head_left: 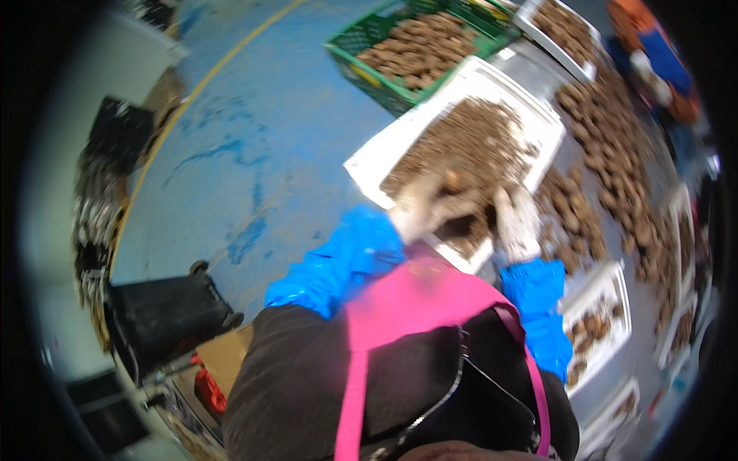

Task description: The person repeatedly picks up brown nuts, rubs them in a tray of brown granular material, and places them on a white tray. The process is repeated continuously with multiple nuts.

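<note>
Both my gloved hands reach into the white tray [369,157]: left hand [423,207] grasping a brown tuber [453,180] at its near end, right hand [516,223] beside, grip unclear.

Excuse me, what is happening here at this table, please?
A person in a pink apron and blue sleeve covers works with both gloved hands in a white tray full of small brown pieces. The left hand and the right hand both rest in the pile; the blur hides any grip. More brown pieces cover the table, and a green crate holds others.
</note>
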`<control>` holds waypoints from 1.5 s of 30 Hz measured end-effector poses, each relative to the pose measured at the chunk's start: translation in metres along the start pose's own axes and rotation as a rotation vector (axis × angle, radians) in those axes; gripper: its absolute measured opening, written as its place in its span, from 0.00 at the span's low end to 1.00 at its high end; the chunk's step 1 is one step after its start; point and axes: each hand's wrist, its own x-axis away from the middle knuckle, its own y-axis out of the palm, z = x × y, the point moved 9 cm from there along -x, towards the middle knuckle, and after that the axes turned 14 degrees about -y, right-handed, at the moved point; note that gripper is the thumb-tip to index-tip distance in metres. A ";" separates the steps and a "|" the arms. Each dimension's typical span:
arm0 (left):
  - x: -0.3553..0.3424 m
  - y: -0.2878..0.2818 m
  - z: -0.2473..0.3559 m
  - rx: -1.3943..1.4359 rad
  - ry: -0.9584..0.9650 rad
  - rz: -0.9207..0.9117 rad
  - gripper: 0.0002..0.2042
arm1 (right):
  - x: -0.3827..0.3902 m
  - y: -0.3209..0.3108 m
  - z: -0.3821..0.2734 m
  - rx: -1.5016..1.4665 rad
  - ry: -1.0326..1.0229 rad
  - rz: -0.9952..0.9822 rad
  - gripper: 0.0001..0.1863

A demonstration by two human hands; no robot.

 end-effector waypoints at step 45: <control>-0.001 0.005 0.013 -0.134 -0.117 -0.037 0.48 | -0.008 0.015 -0.044 -0.411 -0.256 0.041 0.13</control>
